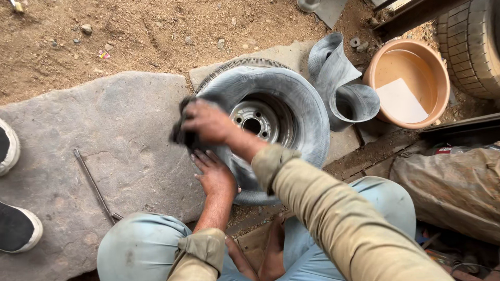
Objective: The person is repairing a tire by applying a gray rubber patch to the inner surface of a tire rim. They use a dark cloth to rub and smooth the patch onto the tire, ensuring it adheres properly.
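Right hand [208,122]: clenched on a dark rag [180,132], pressed against the left side of the tyre [307,117].
Left hand [213,171]: fingers spread flat, released, palm resting on the tyre's near-left sidewall just below the right hand.
Tyre: lies flat on a stone slab [104,135], directly in front of the person's knees; grey, dusty, mounted on a metal rim [256,122] with bolt holes showing at the centre.
Rag: bunched in the right hand, touching the tyre's outer edge.
Inner tube [338,83]: grey, folded and slack, just beside the tyre on its far right.
Basin [409,80]: round, terracotta-coloured, near the tube, holding murky water with a pale square patch on it.
Rod [94,184]: thin metal bar lying on the slab, left of the person's left knee, apart from the tyre.
Shoes [13,192]: two dark shoes with white soles at the left edge, belonging to another person.
Large tyre [471,47]: treaded, at the top right corner.
Sack [453,182]: brown, dusty, to the person's right.
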